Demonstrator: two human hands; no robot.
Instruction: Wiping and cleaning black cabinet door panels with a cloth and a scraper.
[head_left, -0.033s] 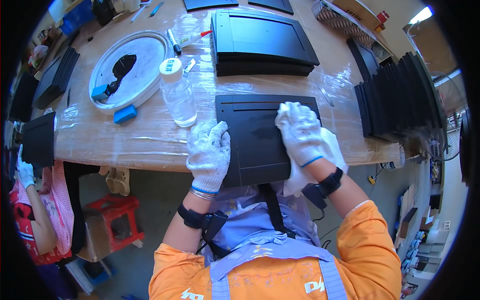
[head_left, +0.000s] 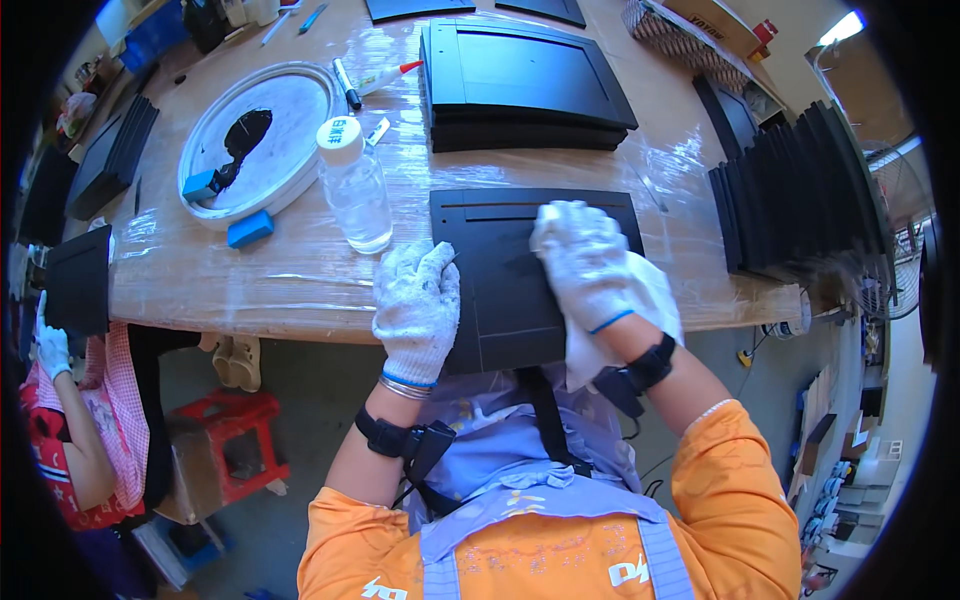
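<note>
A black rectangular panel (head_left: 500, 290) with grooved lines lies in front of me, its near part reaching past the table edge. My left hand (head_left: 418, 310), in a speckled white knit glove, grips the panel's left edge with curled fingers. On the panel's right half, my gloved right hand (head_left: 588, 258) presses down, closed on a white cloth (head_left: 655, 298) that hangs out below the palm. A darker smudge shows on the panel beside the right fingers. Left of the panel stands a clear bottle (head_left: 357, 195) with a white cap.
A round white tray (head_left: 305, 185) holds black paste and a blue sponge block (head_left: 203, 185); another blue block (head_left: 250, 229) lies beside it. Stacked black panels (head_left: 530, 75) stand behind, with more panels (head_left: 800, 195) at right. A co-worker's gloved hand (head_left: 52, 345) touches a panel at far left.
My right hand has slid a little to the left across the panel, taking the white cloth along. The left hand has stayed in place.
</note>
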